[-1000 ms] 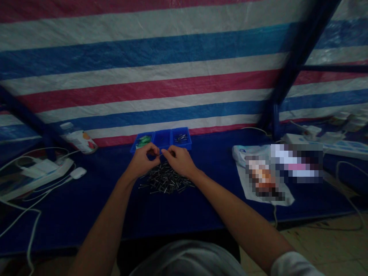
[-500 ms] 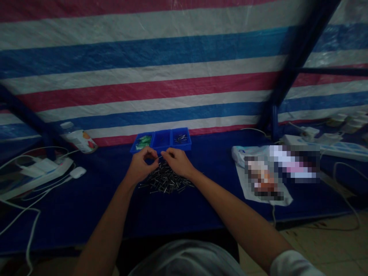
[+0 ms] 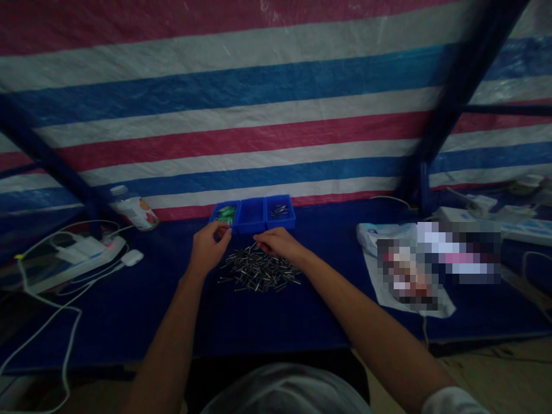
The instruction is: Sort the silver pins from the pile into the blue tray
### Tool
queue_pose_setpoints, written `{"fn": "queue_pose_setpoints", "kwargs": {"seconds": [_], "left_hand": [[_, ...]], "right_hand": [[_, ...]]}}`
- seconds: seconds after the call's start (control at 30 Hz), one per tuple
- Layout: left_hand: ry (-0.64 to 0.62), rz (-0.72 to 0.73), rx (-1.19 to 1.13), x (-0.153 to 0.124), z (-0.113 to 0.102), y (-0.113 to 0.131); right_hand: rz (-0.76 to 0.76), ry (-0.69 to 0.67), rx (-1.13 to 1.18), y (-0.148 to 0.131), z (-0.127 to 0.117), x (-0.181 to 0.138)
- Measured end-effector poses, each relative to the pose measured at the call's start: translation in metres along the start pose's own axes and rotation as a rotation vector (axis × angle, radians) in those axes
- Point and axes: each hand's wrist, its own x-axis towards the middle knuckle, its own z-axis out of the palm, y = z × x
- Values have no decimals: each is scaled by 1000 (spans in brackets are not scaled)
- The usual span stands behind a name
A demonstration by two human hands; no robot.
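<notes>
hands just parted: earlier, fingertips nearly met at a thin piece in front of the blue tray (image 3: 251,214); now l hand (image 3: 210,247) is at tray's front-l corner, nr the green bits (image 3: 226,215) in its l compartment; r hand (image 3: 279,242) is just in front of tray, by the back of the metal pin pile (image 3: 261,273). prob. means the two-handed hold is over. both hands' fingers curled in, thumbs close; can't tell if fully closed or w/ a pin. more pins (image 3: 279,211) in tray's r compartment.
</notes>
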Motion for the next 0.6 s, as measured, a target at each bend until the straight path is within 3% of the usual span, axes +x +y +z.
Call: {"fn": "queue_pose_setpoints", "kwargs": {"seconds": [0.13, 0.23, 0.3, 0.47, 0.6], "left_hand": [[-59, -28, 7, 1, -1, -3], [-178, -58, 57, 1, -3, -9], [-289, -70, 84, -1, -3, -13], [-486, -43, 32, -5, -1, -21], [-527, -19, -27, -7, 2, -18]], "right_hand": [[-92, 99, 153, 0, -1, 2], [-101, 1, 88, 1, -4, 2], [-132, -18, -86, 2, -5, 1], [-446, 184, -846, 13, -4, -3], [-554, 59, -1150, 20, 1, -4]]}}
